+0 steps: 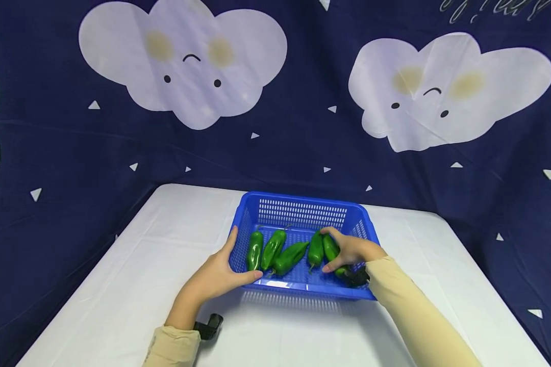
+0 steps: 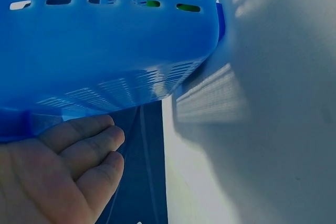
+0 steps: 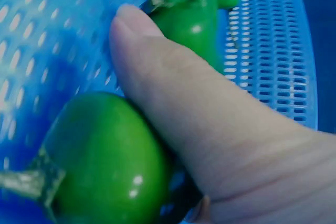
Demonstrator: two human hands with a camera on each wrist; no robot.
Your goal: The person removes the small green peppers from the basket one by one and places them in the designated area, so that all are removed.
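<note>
Your left hand [image 1: 217, 275] released, fingers extended, touching near-left corner of blue perforated plastic basket [image 1: 312, 289] on table [image 1: 105, 285]; your right hand [image 1: 349, 250] arched over green chili pepper [image 1: 329, 246] inside, cannot tell if gripping; four other green chili peppers [image 1: 290, 258] lie left

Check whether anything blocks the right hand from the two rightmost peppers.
Nothing visible does: the right hand reaches in past the rim of the blue basket, right over the two rightmost peppers. The other three peppers lie left of them.
</note>
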